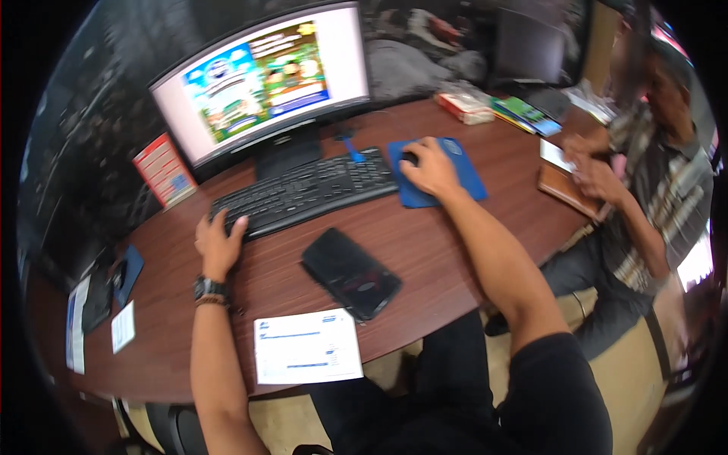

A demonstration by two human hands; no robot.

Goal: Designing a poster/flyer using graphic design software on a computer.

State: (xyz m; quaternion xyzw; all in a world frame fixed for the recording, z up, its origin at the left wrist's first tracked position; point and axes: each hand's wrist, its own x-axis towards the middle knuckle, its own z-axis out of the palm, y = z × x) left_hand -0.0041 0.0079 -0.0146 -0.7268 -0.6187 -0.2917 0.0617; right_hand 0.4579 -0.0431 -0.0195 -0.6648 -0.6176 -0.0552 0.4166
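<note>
My right hand [434,174] is wrapped over a black computer mouse [410,158], mostly hidden beneath it, on a blue mouse pad [470,178]. At the left end of a black keyboard [303,191], my left hand [218,246] rests with its fingers apart, the tips at the corner keys. Behind the keyboard stands a monitor [350,53] with a colourful cartoon-like picture on its screen. A dark flat device like a phone or tablet [350,273] lies between my forearms. Nearer the desk's front edge is a white printed sheet [307,353].
A red and white card stand [165,171] leans left of the monitor. On the right, a person [644,167] sits holding white paper above a brown folder [565,192]. Booklets [527,114] and a red-white box [464,108] lie at the back of the wooden desk [432,250].
</note>
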